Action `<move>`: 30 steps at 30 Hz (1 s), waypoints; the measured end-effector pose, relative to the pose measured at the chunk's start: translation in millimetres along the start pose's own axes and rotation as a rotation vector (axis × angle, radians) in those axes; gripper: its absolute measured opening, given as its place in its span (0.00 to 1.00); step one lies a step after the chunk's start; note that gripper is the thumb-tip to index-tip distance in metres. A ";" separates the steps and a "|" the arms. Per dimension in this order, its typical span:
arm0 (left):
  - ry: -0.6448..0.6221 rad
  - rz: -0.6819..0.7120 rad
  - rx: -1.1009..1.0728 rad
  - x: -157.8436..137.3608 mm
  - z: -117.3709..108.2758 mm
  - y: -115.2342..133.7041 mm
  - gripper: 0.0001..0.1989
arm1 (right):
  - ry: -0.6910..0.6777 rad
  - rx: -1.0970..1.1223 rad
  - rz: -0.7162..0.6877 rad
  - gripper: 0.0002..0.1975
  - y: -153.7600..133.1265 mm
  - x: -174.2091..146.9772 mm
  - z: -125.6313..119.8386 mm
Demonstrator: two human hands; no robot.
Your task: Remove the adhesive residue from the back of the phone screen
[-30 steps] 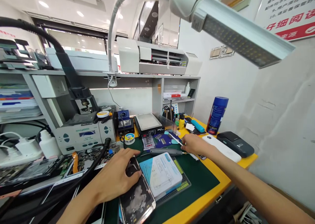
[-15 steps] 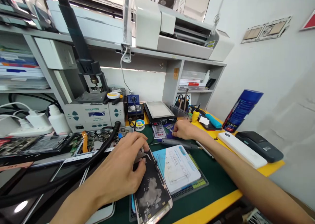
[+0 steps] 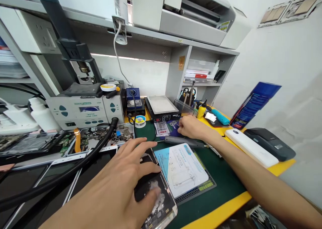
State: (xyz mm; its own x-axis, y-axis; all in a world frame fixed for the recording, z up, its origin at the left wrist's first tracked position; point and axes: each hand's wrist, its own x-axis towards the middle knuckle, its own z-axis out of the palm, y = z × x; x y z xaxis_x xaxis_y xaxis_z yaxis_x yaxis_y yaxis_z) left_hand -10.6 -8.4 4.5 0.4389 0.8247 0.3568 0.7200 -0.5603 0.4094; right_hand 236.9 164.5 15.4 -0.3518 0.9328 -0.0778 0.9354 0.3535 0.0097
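An opened phone screen assembly [image 3: 166, 197], dark with a grey smeared patch, lies under my left hand [image 3: 133, 175]. That hand's fingers are spread across the assembly; whether they press on it I cannot tell. My right hand [image 3: 188, 126] reaches to the back of the bench with its fingers curled closed over a purple sheet [image 3: 175, 132]. Whatever its fingertips hold, if anything, is hidden. A small printed packet [image 3: 161, 129] lies left of it, and a grey pen-like tool [image 3: 183, 141] in front. A white-and-blue printed booklet [image 3: 183, 172] rests beside the assembly.
A black hose [image 3: 100, 151] crosses the left side over several phone screens [image 3: 57, 178]. Behind stand a grey rework station [image 3: 83, 111], a solder spool [image 3: 140, 120] and a flat heating plate [image 3: 162, 109]. At right are a white device [image 3: 249, 146] and a blue can [image 3: 254, 104].
My left hand has spread its fingers and lifted its thumb outward over the assembly. My right hand stays near the purple sheet. The camera view has moved closer and tilted down.
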 end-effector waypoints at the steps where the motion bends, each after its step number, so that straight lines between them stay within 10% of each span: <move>1: -0.008 -0.012 -0.004 -0.2 1.1 0.5 0.22 | 0.011 0.028 0.002 0.15 1.3 0.0 -0.3; 8: -0.129 -0.082 0.011 -4.2 0.7 -0.9 0.35 | 0.102 0.416 -0.047 0.12 2.7 -24.4 -18.1; 16: -0.379 -0.247 0.064 7.8 -16.6 1.4 0.43 | -0.335 0.932 -0.439 0.14 -32.0 -88.3 -16.5; 30: 0.002 0.042 0.168 -31.1 22.1 -46.0 0.51 | -0.508 1.104 -0.170 0.14 -39.5 -91.8 -6.5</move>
State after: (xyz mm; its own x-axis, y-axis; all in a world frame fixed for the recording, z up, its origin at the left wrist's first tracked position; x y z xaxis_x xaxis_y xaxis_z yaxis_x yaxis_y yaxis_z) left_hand -45.5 -6.6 -44.1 0.4694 0.8007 0.3723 0.7809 -0.5732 0.2483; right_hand 232.0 65.3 28.6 -0.6488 0.6603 -0.3782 0.4953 -0.0109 -0.8686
